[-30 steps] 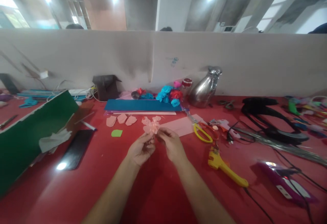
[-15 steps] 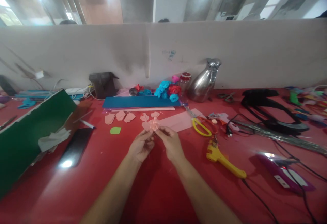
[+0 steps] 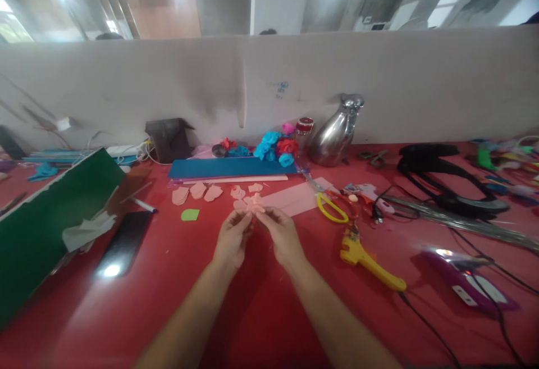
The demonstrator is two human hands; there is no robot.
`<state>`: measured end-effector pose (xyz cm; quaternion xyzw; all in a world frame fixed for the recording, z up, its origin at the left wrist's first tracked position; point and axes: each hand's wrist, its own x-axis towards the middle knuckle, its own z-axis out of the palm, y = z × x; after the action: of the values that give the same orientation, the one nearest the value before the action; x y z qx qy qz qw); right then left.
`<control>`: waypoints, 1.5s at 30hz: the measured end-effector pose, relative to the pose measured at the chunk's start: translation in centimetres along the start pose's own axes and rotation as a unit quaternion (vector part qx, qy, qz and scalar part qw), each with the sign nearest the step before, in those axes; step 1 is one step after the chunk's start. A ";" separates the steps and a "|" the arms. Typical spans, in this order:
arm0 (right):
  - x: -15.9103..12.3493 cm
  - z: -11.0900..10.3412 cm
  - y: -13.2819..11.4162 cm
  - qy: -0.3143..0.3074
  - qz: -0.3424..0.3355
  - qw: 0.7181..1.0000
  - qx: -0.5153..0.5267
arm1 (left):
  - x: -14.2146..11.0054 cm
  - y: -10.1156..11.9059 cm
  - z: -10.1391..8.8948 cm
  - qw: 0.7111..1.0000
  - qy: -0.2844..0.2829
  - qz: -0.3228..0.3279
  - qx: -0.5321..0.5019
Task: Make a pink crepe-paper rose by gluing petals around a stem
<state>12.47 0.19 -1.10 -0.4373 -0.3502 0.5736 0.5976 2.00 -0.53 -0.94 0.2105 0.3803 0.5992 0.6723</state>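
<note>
Between my two hands is a small pink paper flower (image 3: 253, 202), pinched by its lower part just above the red table. My left hand (image 3: 232, 237) is closed on it from the left, thumb and fingertips together. From the other side my right hand (image 3: 281, 231) grips it between thumb and forefinger. Fingertips cover the flower's base. Stacks of pink petal cut-outs (image 3: 197, 190) lie beyond my left hand, with a lime-green petal-shaped piece (image 3: 190, 215) nearer. A strip of pink paper (image 3: 290, 197) lies flat behind my right hand.
Yellow-handled scissors (image 3: 332, 208) and a yellow glue gun (image 3: 370, 265) with a cord lie to the right, near a purple power strip (image 3: 471, 285). A phone (image 3: 124, 244) and a green board (image 3: 54, 228) are left. A steel jug (image 3: 337, 133) stands behind.
My left hand's fingers have shifted and curled in closer around the flower's base. My right hand keeps its pinch, nearly in place.
</note>
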 end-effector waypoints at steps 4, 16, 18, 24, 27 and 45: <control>-0.2 0.1 0.0 -0.015 0.011 1.000 0.012 | -0.1 -0.1 0.2 0.999 0.002 0.036 0.025; -0.1 -0.4 0.0 -0.002 0.063 0.997 0.047 | 0.0 0.2 0.0 0.998 0.010 0.050 0.032; -0.2 -0.5 0.1 -0.021 0.080 0.995 0.053 | 0.1 0.3 -0.1 0.999 0.010 0.047 0.026; -0.4 -0.3 0.0 -0.033 0.084 0.994 0.055 | 0.0 0.0 0.1 0.998 0.004 0.045 0.044; -0.5 -0.2 -0.1 -0.020 0.071 0.997 0.032 | -0.2 0.1 0.4 0.998 0.015 0.044 0.052; -1.6 0.1 -0.7 -0.035 -0.072 0.995 -0.061 | 1.4 0.4 -1.6 0.990 -0.099 -0.066 -0.081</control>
<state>12.45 -1.37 -0.27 -0.4259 -0.4358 0.5216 0.5972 0.53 0.63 -2.00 0.1885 0.2750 0.5588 0.7594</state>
